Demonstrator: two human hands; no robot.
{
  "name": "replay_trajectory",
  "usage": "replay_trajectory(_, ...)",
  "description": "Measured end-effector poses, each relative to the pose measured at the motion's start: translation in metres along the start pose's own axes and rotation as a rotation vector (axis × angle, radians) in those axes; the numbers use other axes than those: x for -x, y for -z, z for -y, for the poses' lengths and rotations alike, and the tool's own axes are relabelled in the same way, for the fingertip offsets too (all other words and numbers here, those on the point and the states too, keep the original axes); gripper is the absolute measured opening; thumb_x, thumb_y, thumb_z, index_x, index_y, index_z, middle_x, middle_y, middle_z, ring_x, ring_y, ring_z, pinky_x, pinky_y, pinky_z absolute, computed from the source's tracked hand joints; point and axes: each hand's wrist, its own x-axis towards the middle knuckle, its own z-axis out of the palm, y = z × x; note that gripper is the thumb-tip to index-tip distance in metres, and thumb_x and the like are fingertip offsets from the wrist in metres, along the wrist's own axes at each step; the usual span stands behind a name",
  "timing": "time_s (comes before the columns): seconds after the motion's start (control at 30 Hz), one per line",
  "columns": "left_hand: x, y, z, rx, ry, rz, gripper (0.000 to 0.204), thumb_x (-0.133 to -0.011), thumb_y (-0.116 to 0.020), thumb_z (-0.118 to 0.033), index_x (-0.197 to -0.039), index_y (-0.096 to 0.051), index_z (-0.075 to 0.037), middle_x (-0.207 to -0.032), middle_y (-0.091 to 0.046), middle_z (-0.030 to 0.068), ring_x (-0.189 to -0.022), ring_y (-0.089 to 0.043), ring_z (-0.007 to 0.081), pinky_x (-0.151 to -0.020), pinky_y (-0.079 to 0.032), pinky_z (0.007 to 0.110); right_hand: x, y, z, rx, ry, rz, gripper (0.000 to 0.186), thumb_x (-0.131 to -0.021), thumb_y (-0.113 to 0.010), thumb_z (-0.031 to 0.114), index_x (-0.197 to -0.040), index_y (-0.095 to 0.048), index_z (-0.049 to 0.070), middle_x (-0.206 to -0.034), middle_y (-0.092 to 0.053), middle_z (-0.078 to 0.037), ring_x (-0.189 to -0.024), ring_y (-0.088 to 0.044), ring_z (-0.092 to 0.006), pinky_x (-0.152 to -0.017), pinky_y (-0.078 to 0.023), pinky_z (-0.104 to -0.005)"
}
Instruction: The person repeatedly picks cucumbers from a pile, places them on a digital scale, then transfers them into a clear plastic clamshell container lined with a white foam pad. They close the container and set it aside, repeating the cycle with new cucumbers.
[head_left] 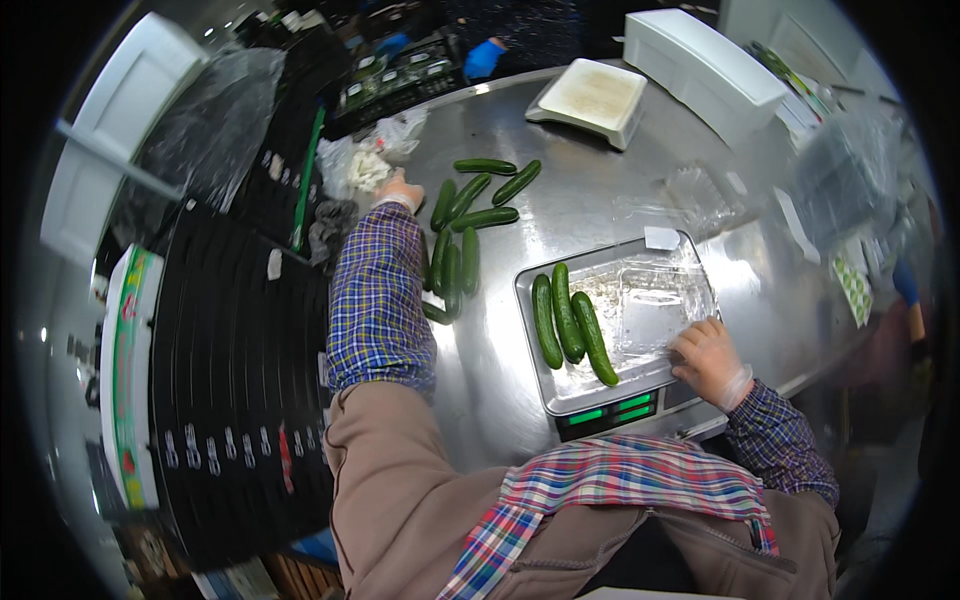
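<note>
My left hand, in a clear glove, reaches to the far left edge of the steel table beside crumpled white plastic. Its fingers are curled, and whatever lies in them is hidden. Just right of it lie several loose green cucumbers. Three more cucumbers lie side by side on the left half of a scale's metal tray. A clear plastic container rests on the tray's right half. At the tray's right edge, my gloved right hand has bent fingers on the container's near corner.
A second, pale-topped scale stands at the back, beside a white foam box. Clear plastic containers are at the right. Stacked black crates line the left side. A blue-gloved hand of another person shows beyond the table.
</note>
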Motion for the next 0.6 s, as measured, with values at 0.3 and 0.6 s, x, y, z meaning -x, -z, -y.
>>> replay_trajectory(0.3,-0.082,-0.018,-0.016,-0.128,-0.109,-0.116,0.067,-0.079,-0.051,-0.033,-0.142,-0.034,-0.020,-0.149,-0.027,0.0103,-0.139,-0.019,0.0314,-0.114,-0.018,0.039,0.036,0.023,0.044,-0.093,-0.470,-0.307,0.038,-0.069,-0.066,0.001,-0.105,-0.057,0.004,-0.108,-0.058,-0.014,-0.100,-0.053,-0.0346,-0.089,-0.041,-0.0416)
replay_trajectory(0.6,-0.124,-0.013,-0.031,-0.059,-0.015,0.022,0.048,-0.087,-0.048,-0.032,-0.132,-0.049,-0.015,-0.137,-0.047,0.0129,-0.130,-0.040,0.0245,-0.108,-0.023,0.052,0.069,0.015,0.053,-0.081,-0.699,-0.224,0.027,-0.076,-0.061,-0.002,-0.103,-0.060,0.004,-0.106,-0.060,-0.014,-0.102,-0.055,-0.0324,-0.090,-0.043,-0.0383)
